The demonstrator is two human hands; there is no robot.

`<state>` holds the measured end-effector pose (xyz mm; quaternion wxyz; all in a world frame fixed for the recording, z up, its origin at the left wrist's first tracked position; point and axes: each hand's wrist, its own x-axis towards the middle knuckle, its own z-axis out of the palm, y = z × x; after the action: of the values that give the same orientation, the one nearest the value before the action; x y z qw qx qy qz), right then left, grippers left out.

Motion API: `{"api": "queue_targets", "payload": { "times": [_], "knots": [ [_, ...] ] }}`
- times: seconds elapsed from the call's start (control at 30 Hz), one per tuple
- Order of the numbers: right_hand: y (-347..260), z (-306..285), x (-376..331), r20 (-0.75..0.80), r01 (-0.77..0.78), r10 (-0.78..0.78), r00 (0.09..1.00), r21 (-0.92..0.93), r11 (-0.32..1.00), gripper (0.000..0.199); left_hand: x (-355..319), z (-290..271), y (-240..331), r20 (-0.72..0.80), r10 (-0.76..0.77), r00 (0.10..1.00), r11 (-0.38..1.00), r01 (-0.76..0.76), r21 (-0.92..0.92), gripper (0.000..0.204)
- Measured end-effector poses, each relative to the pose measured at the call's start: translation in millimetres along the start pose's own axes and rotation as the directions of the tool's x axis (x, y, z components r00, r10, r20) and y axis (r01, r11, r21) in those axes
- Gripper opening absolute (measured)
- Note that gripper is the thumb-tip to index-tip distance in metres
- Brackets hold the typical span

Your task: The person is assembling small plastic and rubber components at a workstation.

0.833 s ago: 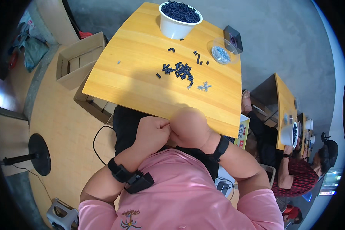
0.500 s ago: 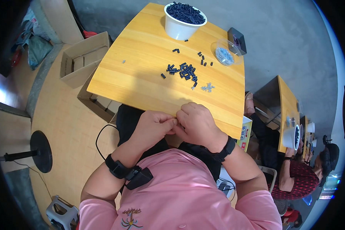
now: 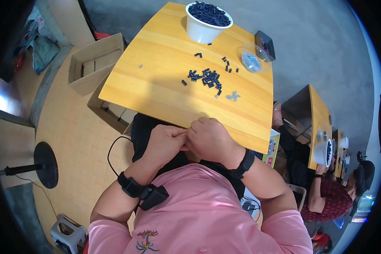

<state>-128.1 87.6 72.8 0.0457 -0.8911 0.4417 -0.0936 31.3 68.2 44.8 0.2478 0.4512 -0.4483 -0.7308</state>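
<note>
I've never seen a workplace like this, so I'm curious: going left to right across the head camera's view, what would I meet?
Round black base → lone small silver piece → left hand → right hand → black box → white tub on the neighbouring table.

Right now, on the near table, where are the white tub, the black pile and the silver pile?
White tub [image 3: 205, 34]: head view, front wall.
Black pile [image 3: 210, 78]: head view, middle of the pieces.
Silver pile [image 3: 233, 97]: head view, centre.
</note>
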Motion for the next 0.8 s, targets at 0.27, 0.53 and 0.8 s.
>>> {"api": "queue_targets", "payload": {
  "times": [0.27,0.53,0.8],
  "knots": [
    [2,6,15,0.016,-0.133,0.132,0.991,0.146,0.980,0.027,-8,-59,-9,-0.221,-0.033,0.975,0.942,-0.044,-0.332,0.021],
    [13,17,8,0.046,-0.293,0.292,0.955,0.291,0.911,0.018,15,-188,-91,-0.426,-0.434,0.794,0.547,-0.142,-0.825,0.020],
    [15,19,8,0.084,-0.296,0.284,0.955,0.318,0.901,0.014,54,-258,-75,-0.671,-0.237,0.702,0.666,-0.385,-0.639,0.023]
  ]
}}
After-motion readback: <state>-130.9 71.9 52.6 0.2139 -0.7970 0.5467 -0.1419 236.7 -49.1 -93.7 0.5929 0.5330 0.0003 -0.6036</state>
